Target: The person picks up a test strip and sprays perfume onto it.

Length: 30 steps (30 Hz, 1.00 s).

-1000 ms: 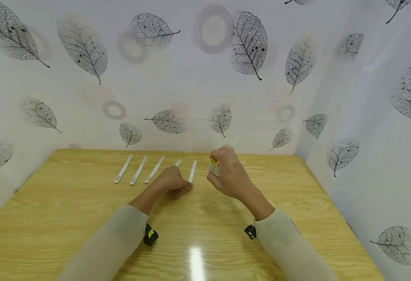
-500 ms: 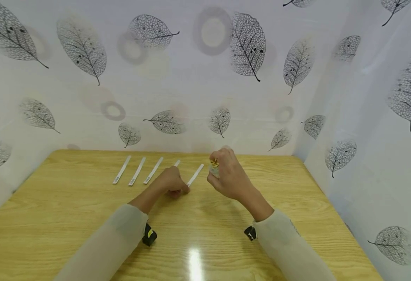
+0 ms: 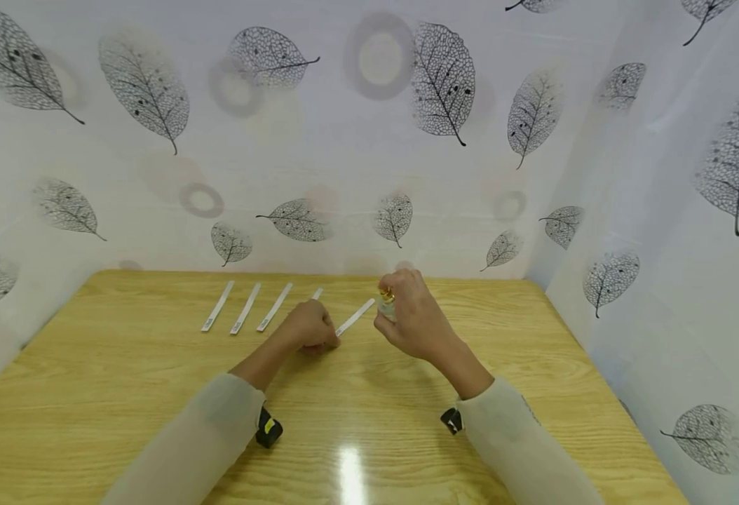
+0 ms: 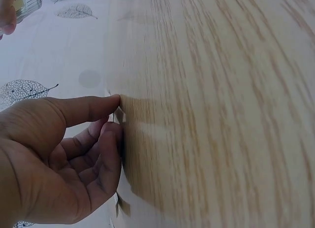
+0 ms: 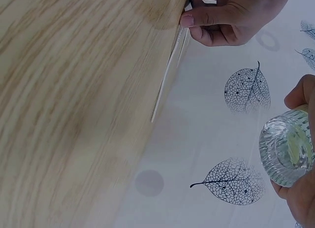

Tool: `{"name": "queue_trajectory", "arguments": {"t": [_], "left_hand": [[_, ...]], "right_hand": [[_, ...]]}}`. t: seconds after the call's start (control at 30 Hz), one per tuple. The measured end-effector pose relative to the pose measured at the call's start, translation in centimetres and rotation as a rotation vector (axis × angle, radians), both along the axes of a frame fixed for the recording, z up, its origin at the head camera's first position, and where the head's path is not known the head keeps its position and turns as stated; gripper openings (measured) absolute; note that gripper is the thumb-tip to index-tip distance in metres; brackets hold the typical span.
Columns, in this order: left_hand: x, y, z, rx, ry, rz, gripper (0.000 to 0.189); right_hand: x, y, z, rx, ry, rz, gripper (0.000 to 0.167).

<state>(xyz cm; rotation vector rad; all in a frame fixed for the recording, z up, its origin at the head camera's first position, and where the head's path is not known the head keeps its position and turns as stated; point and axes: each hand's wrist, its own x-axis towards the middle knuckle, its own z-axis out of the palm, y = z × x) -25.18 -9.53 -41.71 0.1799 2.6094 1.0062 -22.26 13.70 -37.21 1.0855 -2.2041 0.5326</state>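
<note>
My left hand [image 3: 311, 327] is low over the table, thumb and finger pinching the near end of a white paper test strip [image 3: 355, 317]. The strip's far end points up and to the right. In the left wrist view the left hand [image 4: 69, 161] has its fingertips at the table surface. Just right of the strip, my right hand [image 3: 415, 314] grips a clear glass perfume bottle [image 3: 386, 307] with a gold neck, held above the table. In the right wrist view the ribbed bottle base [image 5: 281, 149] shows, and the strip [image 5: 165, 80] slants down from the left fingers.
Several more white strips lie in a row to the left, among them the leftmost strip [image 3: 218, 306] and one partly hidden behind the left hand [image 3: 318, 293]. The wooden table [image 3: 357, 407] ends at a white leaf-patterned curtain [image 3: 344, 154] behind and at the sides.
The strip in my left hand has swung clockwise, its far end moving right toward the perfume bottle. My left fingers have shifted slightly left. The right hand has stayed nearly still.
</note>
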Motion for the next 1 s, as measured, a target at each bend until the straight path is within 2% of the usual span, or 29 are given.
{"name": "queue_trajectory", "arguments": {"t": [0.17, 0.43, 0.63, 0.77, 1.0], "left_hand": [[-0.2, -0.1, -0.2, 0.013, 0.012, 0.030, 0.022], [-0.6, -0.4, -0.4, 0.051, -0.015, 0.084, 0.027], [-1.0, -0.5, -0.6, 0.046, -0.025, 0.064, 0.016], [-1.1, -0.5, -0.6, 0.041, -0.030, 0.060, 0.016], [-0.5, -0.4, -0.5, 0.076, 0.013, 0.051, 0.017]], "right_hand": [[0.1, 0.3, 0.0, 0.009, 0.003, 0.001, 0.043], [0.3, 0.5, 0.0, 0.013, -0.003, -0.004, 0.042], [0.3, 0.7, -0.1, 0.013, 0.004, -0.012, 0.043], [0.2, 0.8, -0.1, 0.017, 0.004, -0.019, 0.042], [0.1, 1.1, -0.2, 0.021, -0.004, -0.021, 0.042]]}}
